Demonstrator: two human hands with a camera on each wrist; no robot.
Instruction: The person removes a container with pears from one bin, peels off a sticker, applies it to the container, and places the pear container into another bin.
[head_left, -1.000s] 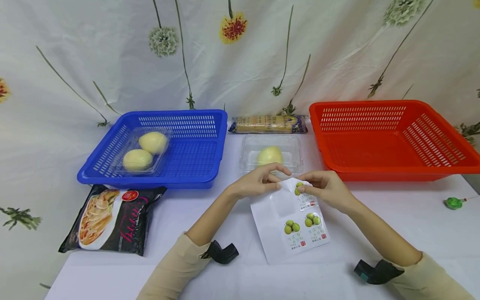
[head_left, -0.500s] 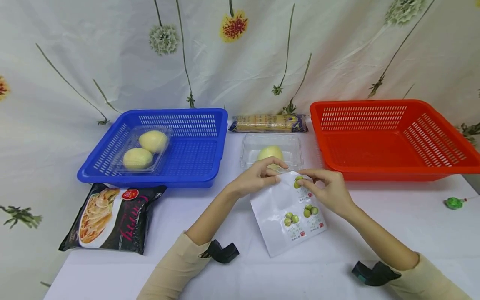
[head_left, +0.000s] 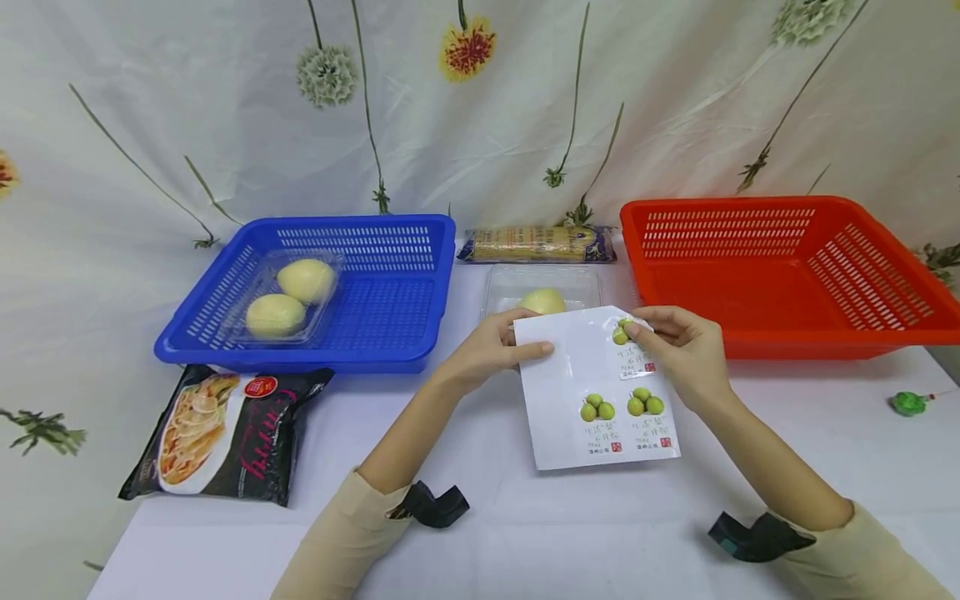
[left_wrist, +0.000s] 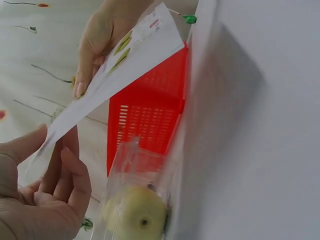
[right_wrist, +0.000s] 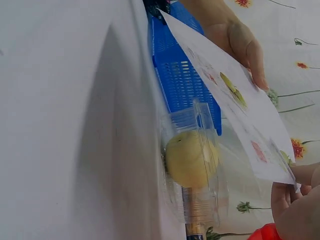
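Observation:
A white sticker sheet (head_left: 570,408) with several printed labels of green fruit is held up off the table between both hands. My left hand (head_left: 491,346) pinches its upper left edge, thumb on the front and fingers behind. At the upper right corner my right hand (head_left: 686,350) pinches it, thumb over the top label (head_left: 633,358). In the left wrist view the sheet (left_wrist: 110,92) stands tilted, seen almost edge-on. Behind it sits a clear plastic clamshell box (head_left: 581,283) with a pale yellow-green pear (right_wrist: 190,159) inside; the sheet hides its front part in the head view.
At left stands a blue basket (head_left: 390,360) holding another clear box with two pears (head_left: 291,298). A red basket (head_left: 780,337) is at right. A noodle packet (head_left: 536,244) lies at the back, a black pasta bag (head_left: 225,433) at front left, a small green object (head_left: 909,404) far right.
The sheet has risen toward the back and right and straightened. My left hand has shifted from its top edge to a pinch on the left edge; my right hand keeps the upper right corner.

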